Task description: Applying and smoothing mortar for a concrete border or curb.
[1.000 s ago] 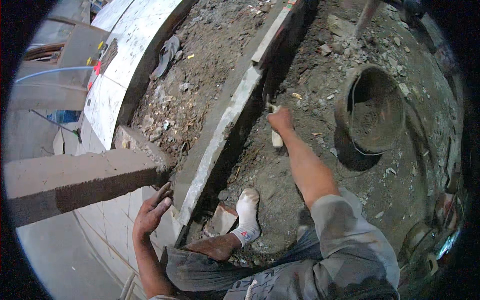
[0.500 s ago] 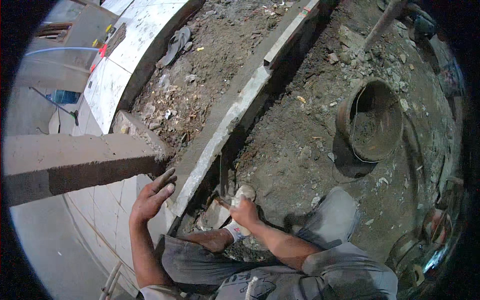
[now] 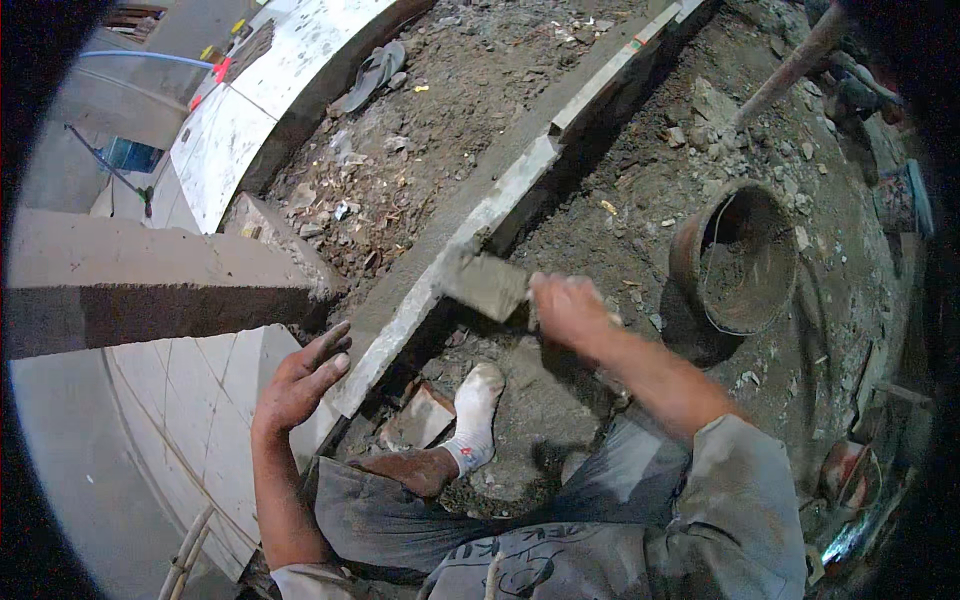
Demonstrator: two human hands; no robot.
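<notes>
Trowel (image 3: 487, 285) is held at the right edge of the low wall (image 3: 385, 350), the right hand (image 3: 575, 312) gripping it firmly, presumably for reach; the left hand (image 3: 300, 383) is held empty, fingers parted, probably for balance.

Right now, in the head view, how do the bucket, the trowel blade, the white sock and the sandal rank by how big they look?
1. Bucket, clearly largest.
2. Trowel blade and white sock: too alike to rank, and the blade is blurred.
3. Sandal, smallest, though it lies farther from the camera.
</notes>
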